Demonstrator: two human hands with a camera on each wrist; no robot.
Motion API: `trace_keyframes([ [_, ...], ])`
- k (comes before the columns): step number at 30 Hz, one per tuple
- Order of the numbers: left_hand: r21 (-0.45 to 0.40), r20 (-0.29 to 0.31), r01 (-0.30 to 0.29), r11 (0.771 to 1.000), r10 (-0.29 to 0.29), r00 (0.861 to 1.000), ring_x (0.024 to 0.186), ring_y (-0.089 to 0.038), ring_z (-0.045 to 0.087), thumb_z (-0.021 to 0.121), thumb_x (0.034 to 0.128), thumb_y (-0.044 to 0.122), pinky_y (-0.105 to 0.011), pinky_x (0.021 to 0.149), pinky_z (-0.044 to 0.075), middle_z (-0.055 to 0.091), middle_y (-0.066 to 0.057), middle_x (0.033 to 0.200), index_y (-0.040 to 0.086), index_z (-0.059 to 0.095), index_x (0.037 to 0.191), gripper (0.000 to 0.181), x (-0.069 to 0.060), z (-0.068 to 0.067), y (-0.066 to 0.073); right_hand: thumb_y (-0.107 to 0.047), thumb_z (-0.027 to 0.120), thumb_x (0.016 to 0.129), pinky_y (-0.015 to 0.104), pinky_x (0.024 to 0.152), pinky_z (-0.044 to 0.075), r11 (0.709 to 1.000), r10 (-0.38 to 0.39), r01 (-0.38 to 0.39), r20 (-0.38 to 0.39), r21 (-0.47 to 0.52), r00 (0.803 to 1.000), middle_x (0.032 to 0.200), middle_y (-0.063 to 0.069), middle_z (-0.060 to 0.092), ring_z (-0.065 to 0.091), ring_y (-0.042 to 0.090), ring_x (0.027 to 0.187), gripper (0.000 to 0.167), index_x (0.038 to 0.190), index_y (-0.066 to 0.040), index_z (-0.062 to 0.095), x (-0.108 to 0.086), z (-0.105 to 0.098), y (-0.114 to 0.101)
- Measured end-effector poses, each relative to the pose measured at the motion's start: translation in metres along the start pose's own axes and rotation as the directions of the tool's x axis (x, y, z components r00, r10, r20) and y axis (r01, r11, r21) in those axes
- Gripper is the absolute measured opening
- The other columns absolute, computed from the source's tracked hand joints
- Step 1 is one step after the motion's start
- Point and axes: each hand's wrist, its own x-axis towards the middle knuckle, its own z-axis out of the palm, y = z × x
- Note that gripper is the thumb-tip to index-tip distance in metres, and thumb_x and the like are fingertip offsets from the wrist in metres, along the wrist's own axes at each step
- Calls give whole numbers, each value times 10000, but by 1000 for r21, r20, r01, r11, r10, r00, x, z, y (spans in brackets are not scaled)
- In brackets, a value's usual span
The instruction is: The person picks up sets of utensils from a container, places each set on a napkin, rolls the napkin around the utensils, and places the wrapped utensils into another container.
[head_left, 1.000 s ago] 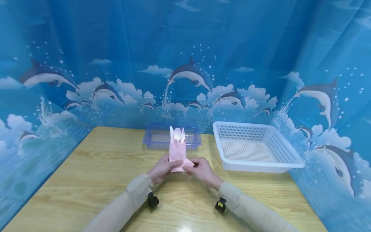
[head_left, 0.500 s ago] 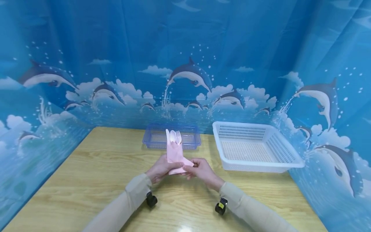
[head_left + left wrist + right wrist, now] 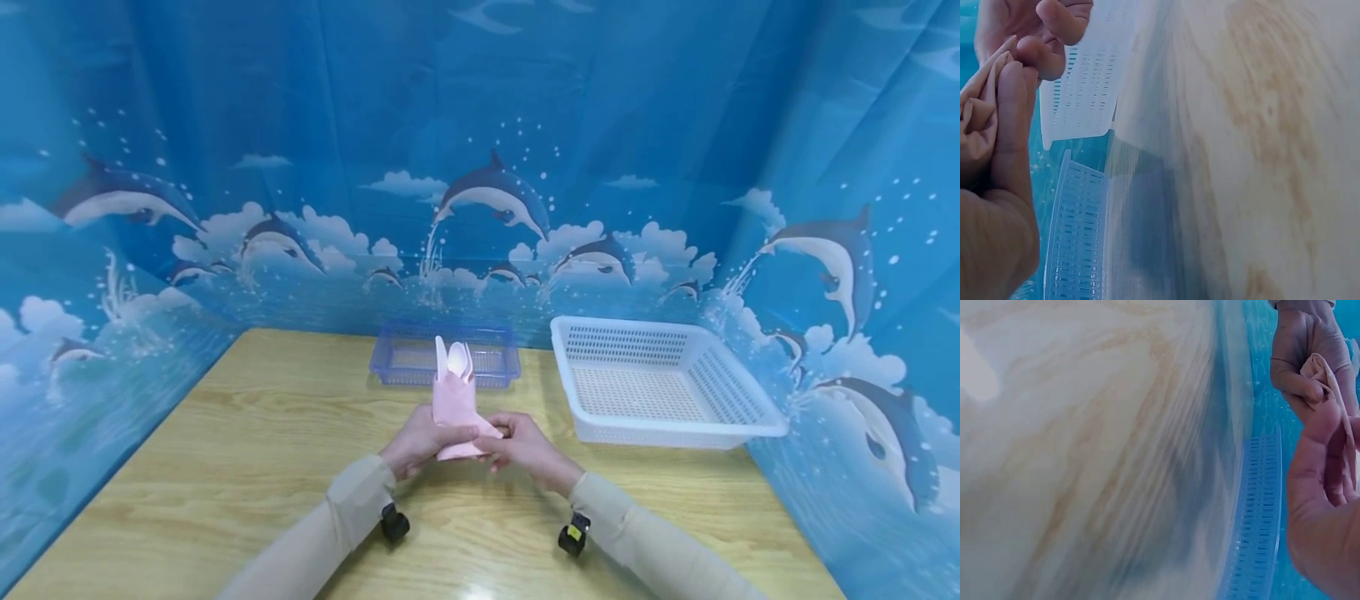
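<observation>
A pink napkin is wrapped around a white knife, a spoon and a fork, whose upper ends stick out of it. My left hand grips the bundle low on its left side, thumb across the front. With thumb and fingers, my right hand pinches the loose napkin corner at the lower right. Both hands hold the bundle above the table. In the left wrist view the folded napkin shows between the hands, and the right wrist view shows its rolled end. The cutlery's lower ends are hidden.
Behind the bundle stands a blue-purple plastic basket on the wooden table. A larger white perforated basket is at the back right. A blue dolphin-print curtain encloses the table's back and sides.
The bundle leaned left, then turned back more upright and sank slightly toward me. The fork has turned more edge-on behind the spoon. Both hands keep their hold on the napkin.
</observation>
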Motion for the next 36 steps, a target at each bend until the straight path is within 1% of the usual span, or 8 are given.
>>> trace_keyframes([
  [4,4,-24,1,1000,-1,1000,770,-207,723,769,817,102,-345,709,618,717,-165,960,-103,562,1147,440,-3,1,-1,-102,708,874,286,550,585,1000,-3,3,-21,-20,1000,833,55,721,700,214,742,294,1092,81,636,0,2,1],
  [8,24,-51,-12,1000,14,999,772,-187,717,765,824,141,-326,718,614,721,-153,954,-103,574,1139,442,-4,0,-2,-102,710,876,287,563,593,1000,-1,1,-20,1,1000,816,58,718,711,224,750,216,1000,63,645,0,2,1],
  [13,16,-25,-21,1000,21,999,801,-192,718,745,852,176,-338,753,612,720,-152,972,-111,562,1173,468,-6,-2,-5,-71,692,875,258,569,584,999,17,-18,25,32,1000,794,33,672,679,199,745,110,893,5,614,-3,0,-1],
  [17,14,-15,-24,1000,24,1000,804,-190,716,742,857,194,-335,751,612,718,-144,974,-111,558,1184,483,-6,-2,-7,-75,688,877,236,538,561,999,3,-5,68,32,998,817,39,654,658,191,752,114,856,-27,587,-2,-3,0],
  [22,37,-44,-31,999,33,998,803,-186,708,756,845,203,-329,745,610,709,-157,993,-94,574,1177,481,-5,-1,-9,-75,676,877,233,518,549,1000,17,-17,81,-5,997,848,64,676,670,219,761,130,929,10,593,-1,-4,2],
  [26,28,-77,-42,999,44,996,821,-202,716,753,844,168,-345,761,611,709,-186,1011,-105,576,1173,462,-5,3,-11,-178,664,922,237,488,543,998,5,-1,69,-63,998,843,71,704,673,222,740,248,1015,49,630,0,-2,0],
  [29,11,-98,-56,998,57,994,828,-209,720,739,857,161,-352,767,611,709,-197,1013,-112,574,1171,448,-5,4,-10,-244,639,953,234,487,544,996,-13,20,76,-87,997,857,80,722,677,240,739,315,1022,63,646,1,-2,-1],
  [36,-11,-81,-70,997,69,994,806,-187,716,717,882,182,-329,742,611,718,-164,985,-109,581,1177,437,-5,5,-10,-165,622,957,251,554,578,995,-19,29,102,-98,995,839,68,706,658,194,680,260,983,93,647,2,-4,-1],
])
